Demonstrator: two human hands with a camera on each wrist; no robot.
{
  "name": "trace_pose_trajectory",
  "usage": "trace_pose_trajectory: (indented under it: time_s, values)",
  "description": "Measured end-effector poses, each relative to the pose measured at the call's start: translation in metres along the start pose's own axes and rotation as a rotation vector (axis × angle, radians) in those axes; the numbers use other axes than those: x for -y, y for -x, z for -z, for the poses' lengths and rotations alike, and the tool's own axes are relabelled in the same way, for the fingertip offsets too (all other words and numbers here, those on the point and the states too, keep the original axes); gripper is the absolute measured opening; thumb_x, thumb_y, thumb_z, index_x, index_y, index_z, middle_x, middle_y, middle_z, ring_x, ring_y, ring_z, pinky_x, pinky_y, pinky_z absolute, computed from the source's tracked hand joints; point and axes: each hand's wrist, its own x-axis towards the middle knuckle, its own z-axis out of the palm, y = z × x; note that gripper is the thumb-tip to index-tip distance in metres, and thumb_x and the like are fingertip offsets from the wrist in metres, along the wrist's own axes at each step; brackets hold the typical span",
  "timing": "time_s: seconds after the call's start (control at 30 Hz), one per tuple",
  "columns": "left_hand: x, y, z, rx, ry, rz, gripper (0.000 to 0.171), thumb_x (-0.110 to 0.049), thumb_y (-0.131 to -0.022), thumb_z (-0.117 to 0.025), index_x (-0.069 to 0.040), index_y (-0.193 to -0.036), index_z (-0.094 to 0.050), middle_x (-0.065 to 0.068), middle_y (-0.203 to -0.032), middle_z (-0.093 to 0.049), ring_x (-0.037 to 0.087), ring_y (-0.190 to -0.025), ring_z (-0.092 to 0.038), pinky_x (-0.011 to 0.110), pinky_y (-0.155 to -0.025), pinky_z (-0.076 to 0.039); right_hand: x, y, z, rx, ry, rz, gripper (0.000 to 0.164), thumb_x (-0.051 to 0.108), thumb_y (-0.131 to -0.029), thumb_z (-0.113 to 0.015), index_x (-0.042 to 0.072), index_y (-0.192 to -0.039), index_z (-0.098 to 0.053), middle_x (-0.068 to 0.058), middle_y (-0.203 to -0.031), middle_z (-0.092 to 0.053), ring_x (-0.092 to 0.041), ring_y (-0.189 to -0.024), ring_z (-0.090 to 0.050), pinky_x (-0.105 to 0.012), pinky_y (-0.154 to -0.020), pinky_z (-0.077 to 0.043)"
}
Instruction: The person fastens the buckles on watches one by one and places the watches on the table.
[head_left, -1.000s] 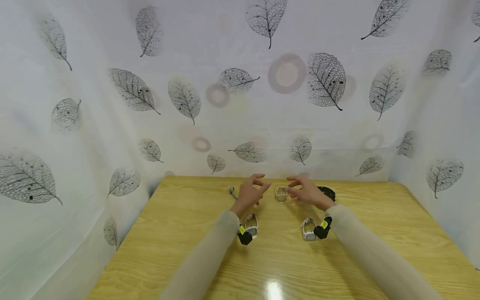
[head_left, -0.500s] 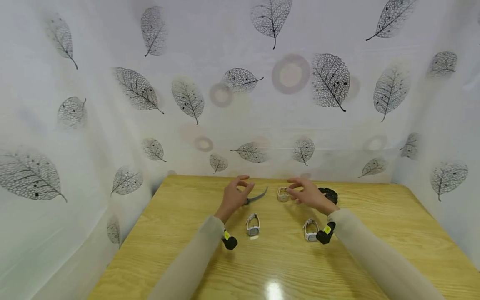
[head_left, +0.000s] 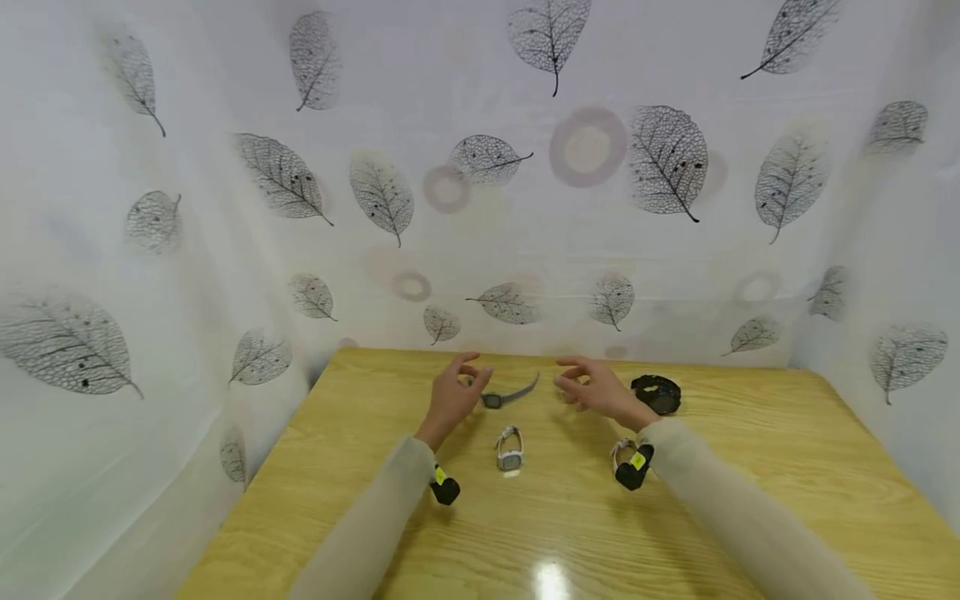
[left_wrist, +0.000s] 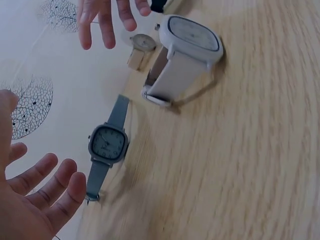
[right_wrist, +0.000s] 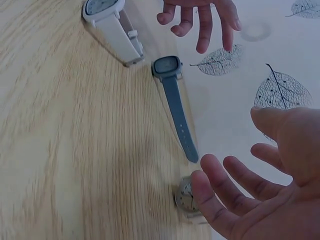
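Note:
My left hand (head_left: 453,396) hovers over the back left of the table, fingers loosely bent and holding nothing. Right beside its fingertips lies a grey-blue watch (left_wrist: 108,144) with a square dial, its strap (right_wrist: 179,120) stretched out flat. On the other side, my right hand (head_left: 596,390) hangs with relaxed, parted fingers and also holds nothing. A small round-dialled watch with a pale strap (right_wrist: 186,195) is close by its fingertips, mostly covered by the hand in the head view. Between the forearms stands a white watch (head_left: 510,458), its band looped.
Another white watch (head_left: 621,450) is partly hidden behind the right wrist camera (head_left: 633,468). A black watch-like loop (head_left: 660,394) lies just right of the right hand. Behind the wooden table (head_left: 555,517) hangs a white leaf-print curtain (head_left: 525,233).
My left hand has drawn left, uncovering the grey-blue watch. My right hand has shifted slightly left, over the small round watch. The white watches stay in place.

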Motion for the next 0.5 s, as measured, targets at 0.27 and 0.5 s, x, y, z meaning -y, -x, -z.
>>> trace_pose_trajectory:
  time_s: [0.27,0.5]
  values:
    - [0.007,0.006,0.01,-0.013,0.031,0.031,0.047,-0.04,-0.101,-0.066,-0.013,-0.139,-0.061,0.012,-0.106,-0.071,0.014,-0.055,-0.061,0.028,-0.048,-0.051,0.008,-0.011,-0.02,0.026,-0.016,0.001,0.051,0.019,-0.106,-0.06,0.001,-0.152,-0.045,-0.029,-0.133,-0.059,-0.044,-0.1,-0.069,-0.053,-0.072,-0.061]
    - [0.007,0.01,0.009,-0.03,0.043,0.136,0.054,-0.049,-0.099,-0.065,-0.012,-0.139,-0.061,0.014,-0.114,-0.068,0.026,-0.067,-0.067,0.036,-0.059,-0.058,0.015,-0.018,-0.033,0.003,-0.004,-0.057,0.052,0.019,-0.106,-0.06,-0.002,-0.152,-0.044,-0.029,-0.134,-0.059,-0.041,-0.098,-0.07,-0.048,-0.072,-0.062]
